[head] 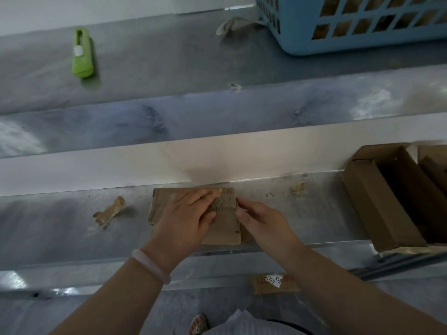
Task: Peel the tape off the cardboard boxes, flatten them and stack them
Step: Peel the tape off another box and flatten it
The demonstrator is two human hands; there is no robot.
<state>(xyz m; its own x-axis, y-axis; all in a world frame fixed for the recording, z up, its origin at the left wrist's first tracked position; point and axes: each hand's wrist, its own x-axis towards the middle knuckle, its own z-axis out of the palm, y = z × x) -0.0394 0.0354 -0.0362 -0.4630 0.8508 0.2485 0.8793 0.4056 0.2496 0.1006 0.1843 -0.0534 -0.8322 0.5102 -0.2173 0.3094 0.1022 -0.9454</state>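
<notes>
Under both hands [187, 215] [262, 222], flat cardboard [227, 232], seemingly torn.

Pale pink wrist bangle [150, 266]

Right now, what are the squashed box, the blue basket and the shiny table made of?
The flattened box is brown corrugated cardboard with a matte look; ribs show where its top layer is torn. The blue basket is probably moulded plastic, smooth, with a grid of holes. The table looks like sheet metal, dull grey with blurry reflections.
</notes>
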